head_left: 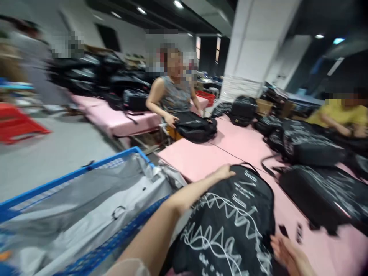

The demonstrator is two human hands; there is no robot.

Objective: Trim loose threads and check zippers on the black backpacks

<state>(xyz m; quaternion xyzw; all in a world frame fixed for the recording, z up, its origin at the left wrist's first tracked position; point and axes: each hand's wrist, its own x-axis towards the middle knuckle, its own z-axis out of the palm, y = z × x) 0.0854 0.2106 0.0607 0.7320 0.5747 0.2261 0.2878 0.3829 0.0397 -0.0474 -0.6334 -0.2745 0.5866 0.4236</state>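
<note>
Fingers of the left hand [224, 173] clamped on the upper-left edge of a black backpack [230, 214], white scribble print; right hand [289, 251] by its right side, blurred, cannot tell if gripping. Backpack at near edge of pink table [184, 157], blue crate [109, 160] off the left corner.

backpack [221, 218]: bottom cropped | right hand [286, 249]: blurred | blue crate [57, 180]: cropped left

Matt cloth backpack [230, 226], smooth matt tabletop [186, 157], plastic crate [43, 191], creased cloth-like liner [94, 211]
</note>
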